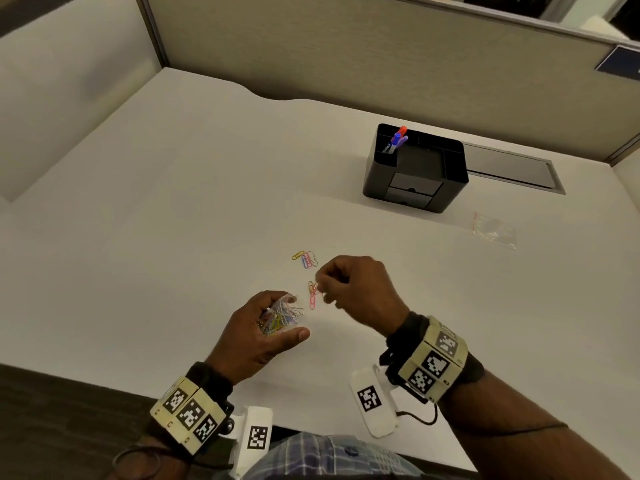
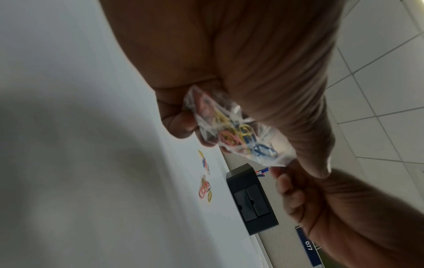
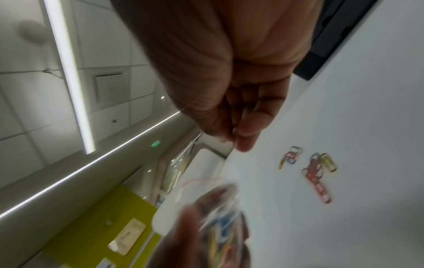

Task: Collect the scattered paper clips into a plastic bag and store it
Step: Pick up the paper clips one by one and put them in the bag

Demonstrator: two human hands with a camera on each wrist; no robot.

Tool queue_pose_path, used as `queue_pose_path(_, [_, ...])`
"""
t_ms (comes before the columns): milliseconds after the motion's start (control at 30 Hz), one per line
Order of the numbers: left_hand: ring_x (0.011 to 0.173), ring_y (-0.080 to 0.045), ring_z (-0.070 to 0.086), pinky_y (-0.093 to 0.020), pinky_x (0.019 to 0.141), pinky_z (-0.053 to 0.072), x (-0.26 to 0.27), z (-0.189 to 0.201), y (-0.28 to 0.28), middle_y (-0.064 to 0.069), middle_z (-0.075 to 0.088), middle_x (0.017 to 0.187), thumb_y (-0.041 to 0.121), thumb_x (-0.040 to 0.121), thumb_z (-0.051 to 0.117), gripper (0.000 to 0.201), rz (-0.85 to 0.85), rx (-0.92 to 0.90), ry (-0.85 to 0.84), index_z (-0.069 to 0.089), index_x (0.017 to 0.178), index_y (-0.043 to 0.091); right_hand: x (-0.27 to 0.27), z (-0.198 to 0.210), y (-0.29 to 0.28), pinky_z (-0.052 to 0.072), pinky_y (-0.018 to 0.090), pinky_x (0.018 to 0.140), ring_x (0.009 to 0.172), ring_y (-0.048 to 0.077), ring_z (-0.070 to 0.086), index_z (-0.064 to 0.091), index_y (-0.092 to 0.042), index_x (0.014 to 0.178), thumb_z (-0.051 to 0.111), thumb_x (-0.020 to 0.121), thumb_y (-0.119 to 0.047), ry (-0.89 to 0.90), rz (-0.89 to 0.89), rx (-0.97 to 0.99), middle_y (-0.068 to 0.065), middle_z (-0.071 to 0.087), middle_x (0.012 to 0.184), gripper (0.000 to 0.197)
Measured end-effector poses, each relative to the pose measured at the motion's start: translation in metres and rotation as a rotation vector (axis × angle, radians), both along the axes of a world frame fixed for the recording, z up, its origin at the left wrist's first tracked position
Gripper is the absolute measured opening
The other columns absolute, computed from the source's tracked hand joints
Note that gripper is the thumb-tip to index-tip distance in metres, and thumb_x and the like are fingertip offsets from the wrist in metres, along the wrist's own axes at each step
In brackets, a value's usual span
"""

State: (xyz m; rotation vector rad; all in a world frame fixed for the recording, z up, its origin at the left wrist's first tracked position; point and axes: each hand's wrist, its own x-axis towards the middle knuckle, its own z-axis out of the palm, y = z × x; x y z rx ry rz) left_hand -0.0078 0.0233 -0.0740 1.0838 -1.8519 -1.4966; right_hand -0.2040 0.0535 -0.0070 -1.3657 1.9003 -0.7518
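Your right hand (image 1: 356, 289) curls its fingertips together, but you cannot tell whether a clip sits between them; the right wrist view shows nothing clear there. In that view your left hand (image 3: 206, 226) and the plastic bag (image 3: 220, 217) are smeared by blur. The bag's lower part hides inside your left palm, and the clips (image 2: 238, 137) inside cannot be counted.

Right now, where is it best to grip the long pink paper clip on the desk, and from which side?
Probably from above, pinching the free lower end of the pink paper clip. It lies flat on the desk, and its upper end overlaps other clips under the right hand, so the lower loop is clearest.
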Motion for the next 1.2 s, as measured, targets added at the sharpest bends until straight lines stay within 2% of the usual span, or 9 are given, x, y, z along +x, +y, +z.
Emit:
queue_pose_path(167, [0.096, -0.003, 0.064, -0.01, 0.074, 0.05, 0.005, 0.0, 0.002, 0.009, 0.066, 0.107, 0.067, 0.052, 0.073, 0.072, 0.024, 0.021, 0.026, 0.059, 0.111, 0.027, -0.031, -0.041, -0.018, 0.056, 0.037, 0.084, 0.089, 0.022, 0.066, 0.064, -0.013, 0.096, 0.065, 0.086, -0.023, 0.231, -0.016, 0.299, 0.003, 0.067, 0.097, 0.014])
queue_pose_path(300, [0.095, -0.002, 0.065, -0.008, 0.073, 0.05, 0.007, 0.002, 0.003, 0.006, 0.066, 0.106, 0.059, 0.054, 0.075, 0.069, 0.038, 0.018, 0.034, 0.059, 0.111, 0.024, -0.019, -0.057, -0.025, 0.044, 0.03, 0.074, 0.089, 0.02, 0.055, 0.057, -0.014, 0.105, 0.07, 0.082, -0.039, 0.331, 0.042, 0.322, 0.005, 0.059, 0.103, 0.037])
queue_pose_path(400, [0.095, -0.005, 0.065, -0.009, 0.073, 0.05, 0.008, 0.002, 0.003, 0.006, 0.067, 0.106, 0.068, 0.052, 0.073, 0.074, 0.042, 0.02, 0.032, 0.059, 0.111, 0.025, -0.003, -0.06, -0.027, 0.043, 0.029, 0.082, 0.102, 0.023, 0.053, 0.051, -0.012, 0.125, 0.07, 0.082, -0.044, 0.413, 0.143, 0.271, 0.007, 0.05, 0.118, 0.057])
queue_pose_path(500, [0.095, -0.005, 0.065, -0.011, 0.073, 0.051, 0.01, 0.002, 0.004, 0.006, 0.067, 0.106, 0.074, 0.05, 0.07, 0.079, 0.044, 0.02, 0.022, 0.058, 0.111, 0.026, 0.005, -0.065, -0.024, 0.044, 0.033, 0.086, 0.105, 0.027, 0.052, 0.053, -0.012, 0.123, 0.064, 0.088, -0.032, 0.445, 0.217, 0.208, 0.009, 0.047, 0.12, 0.042])
queue_pose_path(600, [0.094, -0.001, 0.064, -0.009, 0.071, 0.05, 0.011, 0.002, 0.006, 0.007, 0.066, 0.105, 0.071, 0.049, 0.072, 0.077, 0.045, 0.021, 0.02, 0.058, 0.111, 0.026, 0.004, -0.069, -0.019, 0.04, 0.03, 0.074, 0.097, 0.028, 0.053, 0.059, -0.012, 0.111, 0.051, 0.095, -0.02, 0.494, 0.25, 0.146, 0.01, 0.05, 0.111, 0.019])
queue_pose_path(700, [0.095, 0.0, 0.064, -0.008, 0.071, 0.049, 0.011, 0.001, 0.007, 0.007, 0.066, 0.105, 0.06, 0.054, 0.073, 0.068, 0.048, 0.023, 0.012, 0.058, 0.11, 0.026, -0.002, -0.071, -0.015, 0.034, 0.027, 0.069, 0.092, 0.026, 0.054, 0.06, -0.011, 0.105, 0.046, 0.097, -0.017, 0.523, 0.24, 0.132, 0.01, 0.055, 0.104, 0.018])
queue_pose_path(833, [0.094, -0.002, 0.065, -0.008, 0.072, 0.05, 0.009, -0.001, 0.009, 0.006, 0.067, 0.105, 0.065, 0.051, 0.074, 0.073, 0.043, 0.041, 0.033, 0.058, 0.11, 0.026, -0.014, -0.065, -0.009, 0.035, 0.024, 0.071, 0.093, 0.023, 0.056, 0.064, -0.011, 0.1, 0.053, 0.092, -0.015, 0.449, 0.17, 0.127, 0.008, 0.063, 0.101, 0.014])
queue_pose_path(1033, [0.093, -0.005, 0.066, -0.011, 0.073, 0.051, 0.004, -0.003, 0.009, 0.003, 0.068, 0.104, 0.07, 0.048, 0.074, 0.076, 0.031, 0.06, 0.046, 0.059, 0.109, 0.027, -0.036, -0.053, 0.005, 0.039, 0.01, 0.061, 0.074, 0.006, 0.057, 0.071, -0.015, 0.088, 0.07, 0.082, -0.016, 0.194, -0.051, 0.128, -0.006, 0.067, 0.083, 0.006])
queue_pose_path(1200, [0.094, -0.004, 0.066, -0.011, 0.073, 0.051, 0.0, -0.002, 0.008, 0.004, 0.068, 0.105, 0.069, 0.05, 0.074, 0.075, 0.001, 0.052, 0.029, 0.058, 0.11, 0.027, -0.044, -0.042, 0.022, 0.049, 0.02, 0.064, 0.074, 0.012, 0.065, 0.072, -0.011, 0.082, 0.072, 0.079, -0.008, -0.198, -0.231, 0.14, 0.003, 0.073, 0.08, 0.004])
